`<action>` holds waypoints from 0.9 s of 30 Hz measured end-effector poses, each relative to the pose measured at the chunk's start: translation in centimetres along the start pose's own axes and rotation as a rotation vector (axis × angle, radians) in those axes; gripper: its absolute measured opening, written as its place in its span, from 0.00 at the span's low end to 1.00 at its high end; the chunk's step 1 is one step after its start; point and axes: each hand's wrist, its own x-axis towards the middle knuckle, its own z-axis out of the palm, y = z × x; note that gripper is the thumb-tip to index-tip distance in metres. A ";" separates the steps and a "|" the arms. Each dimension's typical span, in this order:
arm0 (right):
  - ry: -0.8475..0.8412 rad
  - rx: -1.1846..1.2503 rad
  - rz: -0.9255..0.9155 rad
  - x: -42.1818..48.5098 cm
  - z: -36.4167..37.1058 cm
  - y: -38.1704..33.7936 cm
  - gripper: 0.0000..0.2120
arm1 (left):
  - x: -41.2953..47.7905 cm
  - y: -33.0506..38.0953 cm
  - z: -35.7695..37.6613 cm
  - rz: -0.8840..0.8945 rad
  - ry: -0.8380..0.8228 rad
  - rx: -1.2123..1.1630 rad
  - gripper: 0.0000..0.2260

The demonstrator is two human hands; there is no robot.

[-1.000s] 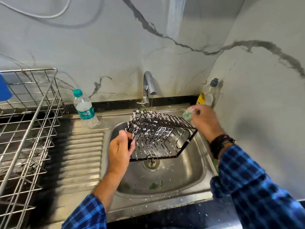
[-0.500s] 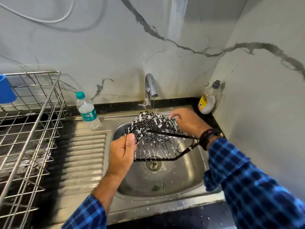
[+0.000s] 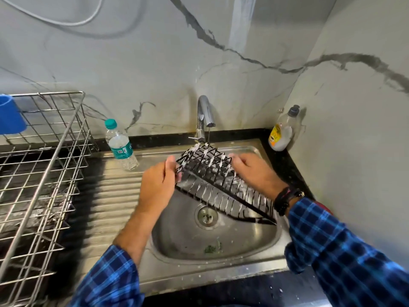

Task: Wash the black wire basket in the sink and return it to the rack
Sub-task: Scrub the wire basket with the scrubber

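The black wire basket (image 3: 218, 187), streaked with white foam, is held tilted over the steel sink (image 3: 254, 244), its far end up under the tap (image 3: 205, 111). A thin stream of water falls from the spout onto that far end. My left hand (image 3: 158, 185) grips the basket's left side. My right hand (image 3: 254, 172) holds its right side from behind, fingers against the wires. The silver wire dish rack (image 3: 46, 173) stands on the counter at the left.
A small water bottle with a teal cap (image 3: 120, 145) stands on the ribbed drainboard (image 3: 106, 200). A dish soap bottle (image 3: 282, 132) sits in the back right corner. A blue cup (image 3: 10, 116) hangs on the rack. Green scraps (image 3: 212, 248) lie in the sink bowl.
My right hand came off the soap bottle area and took hold of the basket's right side. The basket tipped up and moved back under the running tap.
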 end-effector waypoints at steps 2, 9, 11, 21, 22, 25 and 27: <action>0.034 -0.237 -0.139 0.1 0.9 0.2 0.21 | 1.0 0.8 -0.4 -0.349 -0.138 -0.072 0.25; 0.064 -0.732 -0.445 -1.1 4.0 0.6 0.22 | -0.2 0.6 2.4 -0.992 -0.241 -0.487 0.20; 0.074 -0.581 -0.404 -1.6 4.0 1.0 0.21 | -0.9 0.4 2.9 -0.982 -0.223 -0.530 0.20; 0.121 -0.132 0.236 0.5 3.6 1.9 0.19 | -1.5 1.8 2.7 -0.859 -0.052 -0.794 0.17; 0.151 -0.187 0.197 0.4 3.8 1.5 0.19 | -1.6 1.7 2.7 -0.878 -0.028 -0.820 0.16; 0.252 -0.444 -0.039 -0.5 5.3 -1.3 0.14 | -1.8 1.3 3.3 -0.895 -0.026 -0.822 0.18; 0.230 -0.438 -0.232 -1.1 7.6 -3.7 0.14 | -1.9 1.1 4.0 -0.888 -0.052 -0.803 0.20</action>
